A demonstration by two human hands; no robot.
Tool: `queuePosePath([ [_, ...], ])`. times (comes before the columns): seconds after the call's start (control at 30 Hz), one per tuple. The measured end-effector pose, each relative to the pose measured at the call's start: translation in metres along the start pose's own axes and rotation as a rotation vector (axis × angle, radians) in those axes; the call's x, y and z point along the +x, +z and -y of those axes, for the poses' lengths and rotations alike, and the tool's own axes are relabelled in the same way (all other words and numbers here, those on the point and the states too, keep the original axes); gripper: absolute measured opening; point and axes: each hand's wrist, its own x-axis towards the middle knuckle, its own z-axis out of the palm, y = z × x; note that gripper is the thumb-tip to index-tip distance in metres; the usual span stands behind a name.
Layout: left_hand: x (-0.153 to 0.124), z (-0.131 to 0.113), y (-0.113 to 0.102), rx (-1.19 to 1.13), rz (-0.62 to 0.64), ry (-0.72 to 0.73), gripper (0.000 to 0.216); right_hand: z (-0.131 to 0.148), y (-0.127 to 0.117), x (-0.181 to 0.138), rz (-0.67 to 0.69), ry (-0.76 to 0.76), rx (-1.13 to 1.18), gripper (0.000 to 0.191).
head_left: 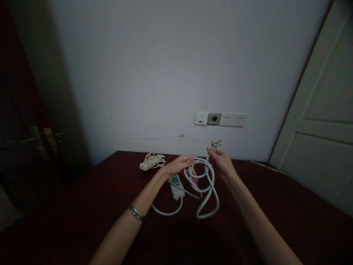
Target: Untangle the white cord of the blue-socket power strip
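Observation:
A coiled white power cord (212,180) hangs in loops from my left hand (180,165), whose thumb and fingers are closed around the loops. My right hand (223,160) pinches the cord just below its white plug (216,142), which points up with its prongs toward the right. From the coil the cord runs down to a white power strip (177,187) lying on the dark red table (132,235), partly behind my left hand and wrist.
A second white power strip (152,162), wrapped in its own cord, lies at the table's back left. On the wall behind are a double socket plate (233,120), a grey plate (214,118) and a white plate (201,118). Doors stand at left and right.

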Motion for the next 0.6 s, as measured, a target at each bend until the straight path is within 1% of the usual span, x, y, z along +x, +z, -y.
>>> queuePosePath([
  [0.1,0.000,0.002,0.002,-0.004,0.047,-0.004,0.046,-0.005,-0.007,0.007,-0.084,-0.051,-0.003,0.044],
  [0.17,0.001,0.004,0.003,-0.010,0.077,-0.003,0.044,-0.007,-0.010,0.010,-0.128,-0.049,0.021,0.045],
  [0.4,-0.001,0.011,0.005,-0.033,0.118,-0.052,0.033,-0.010,-0.020,0.016,-0.218,-0.047,0.099,0.047],
  [0.6,-0.005,0.010,0.008,-0.039,0.172,-0.133,0.034,-0.022,-0.039,0.027,-0.309,-0.043,0.089,0.043],
])
